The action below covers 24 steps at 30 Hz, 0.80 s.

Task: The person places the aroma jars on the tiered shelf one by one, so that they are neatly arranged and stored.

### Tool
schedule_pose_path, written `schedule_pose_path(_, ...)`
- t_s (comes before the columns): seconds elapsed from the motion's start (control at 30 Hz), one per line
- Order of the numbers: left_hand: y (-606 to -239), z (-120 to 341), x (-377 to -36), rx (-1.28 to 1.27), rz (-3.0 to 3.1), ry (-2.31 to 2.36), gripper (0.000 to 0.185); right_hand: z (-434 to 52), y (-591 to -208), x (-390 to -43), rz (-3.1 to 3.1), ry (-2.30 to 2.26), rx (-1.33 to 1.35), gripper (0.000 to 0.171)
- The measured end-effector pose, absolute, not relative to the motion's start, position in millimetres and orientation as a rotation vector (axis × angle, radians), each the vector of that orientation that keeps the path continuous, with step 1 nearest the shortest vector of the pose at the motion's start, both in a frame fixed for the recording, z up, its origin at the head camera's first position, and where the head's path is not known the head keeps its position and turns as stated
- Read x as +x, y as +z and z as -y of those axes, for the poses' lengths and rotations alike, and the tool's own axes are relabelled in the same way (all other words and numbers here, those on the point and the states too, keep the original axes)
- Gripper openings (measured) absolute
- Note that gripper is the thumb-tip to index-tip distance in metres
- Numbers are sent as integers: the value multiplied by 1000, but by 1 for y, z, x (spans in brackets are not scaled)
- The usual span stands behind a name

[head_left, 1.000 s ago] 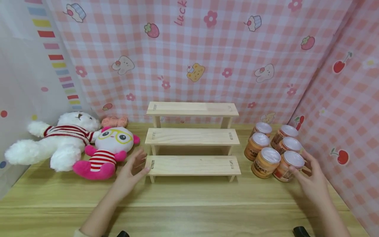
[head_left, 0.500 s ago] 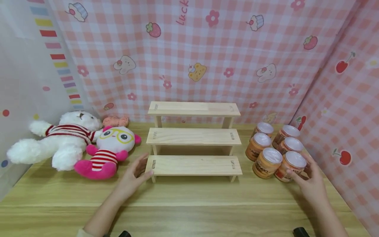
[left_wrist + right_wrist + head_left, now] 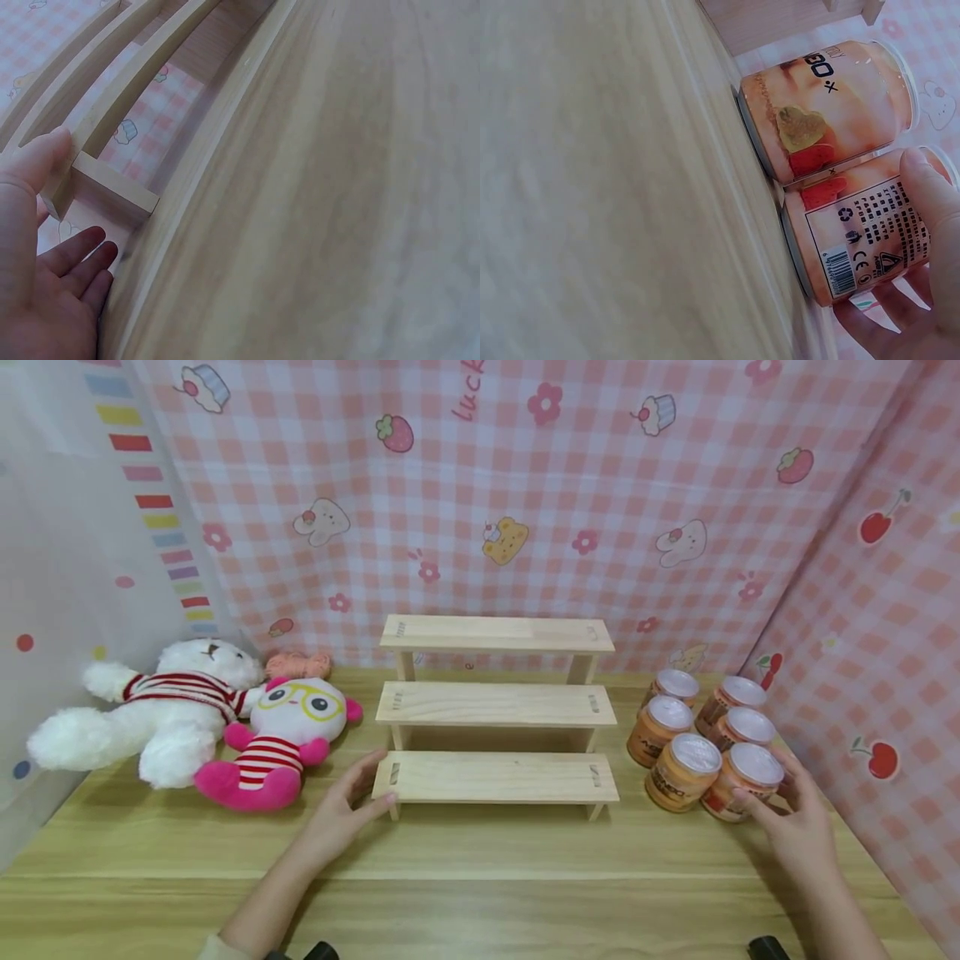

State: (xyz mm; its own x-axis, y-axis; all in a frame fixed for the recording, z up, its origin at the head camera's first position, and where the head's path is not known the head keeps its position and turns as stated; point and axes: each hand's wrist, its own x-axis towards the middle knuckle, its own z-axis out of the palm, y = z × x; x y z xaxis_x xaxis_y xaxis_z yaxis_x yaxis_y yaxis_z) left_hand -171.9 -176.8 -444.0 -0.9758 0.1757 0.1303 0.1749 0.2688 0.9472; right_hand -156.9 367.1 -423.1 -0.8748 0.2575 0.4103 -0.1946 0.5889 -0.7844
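A three-tier wooden display shelf (image 3: 498,777) stands in the middle of the table in the head view. At its left end is my left hand (image 3: 341,818), thumb on the front edge of the lowest step and index finger behind it. In the left wrist view the other fingers (image 3: 82,259) extend beside the shelf's leg. My right hand (image 3: 802,827) holds the front right orange can (image 3: 738,793), thumb on its near side and fingers around the far side. The right wrist view shows this can's barcode label (image 3: 862,247), with a neighbouring can (image 3: 829,112) close beside it.
Several more orange cans (image 3: 671,781) with pale lids stand grouped right of the shelf. A white plush toy (image 3: 180,693) and a pink-and-white plush toy (image 3: 277,752) lie at the left, with pink yarn (image 3: 298,665) behind. Checked cloth (image 3: 525,468) hangs behind the table.
My left hand has moved right and forward, bringing its thumb to the lowest step's end. My right hand has closed in around the front right can. The head view has shifted slightly.
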Motion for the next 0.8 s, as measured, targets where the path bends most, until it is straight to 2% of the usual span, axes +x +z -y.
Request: schedule_pose_path(0.8, -445, 176, -172, 321, -2506, 1880, 65, -368, -394, -148, 2261, 1213, -113, 70)
